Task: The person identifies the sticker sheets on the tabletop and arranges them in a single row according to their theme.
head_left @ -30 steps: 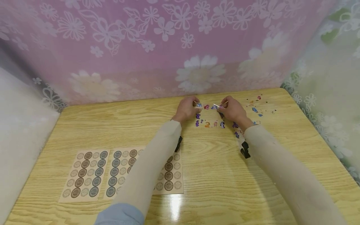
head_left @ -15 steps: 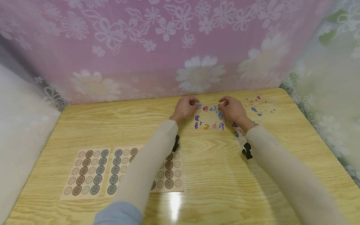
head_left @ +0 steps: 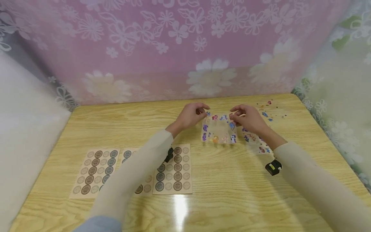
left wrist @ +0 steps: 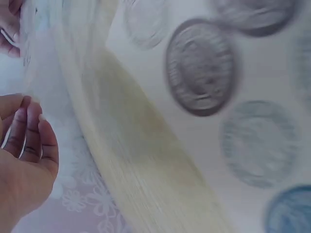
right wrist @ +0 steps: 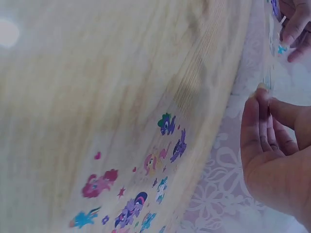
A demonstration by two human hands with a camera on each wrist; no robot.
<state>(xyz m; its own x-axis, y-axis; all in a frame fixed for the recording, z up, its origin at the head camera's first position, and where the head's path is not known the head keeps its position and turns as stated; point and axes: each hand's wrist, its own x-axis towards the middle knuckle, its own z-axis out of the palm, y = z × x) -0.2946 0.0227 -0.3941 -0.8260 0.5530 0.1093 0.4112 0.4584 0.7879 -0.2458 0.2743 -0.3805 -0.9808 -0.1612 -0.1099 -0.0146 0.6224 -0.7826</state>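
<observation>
A see-through sticker sheet [head_left: 219, 130] with small colourful cartoon ponies along its edges hangs between my two hands, with dark shadow marks under its lower edge. My left hand [head_left: 192, 115] pinches its upper left corner between thumb and fingers. At the upper right corner, my right hand [head_left: 250, 120] pinches it the same way. In the left wrist view, my left hand [left wrist: 26, 165] shows thumb and fingertips together at the sheet's faint edge. The right wrist view has my right hand [right wrist: 279, 155] with thumb against forefinger on the clear film.
Another clear pony sticker sheet [right wrist: 129, 208] lies on the wooden table [head_left: 232, 193], partly under my right forearm. More stickers [head_left: 265, 114] lie at the back right. Paper sheets printed with round seals [head_left: 177, 167] lie at front left, partly behind my left arm. A floral curtain [head_left: 162, 77] stands behind.
Both hands have moved toward me with the sticker sheet, which now looks larger and raised off the table. The right hand's grip has settled at the upper right corner.
</observation>
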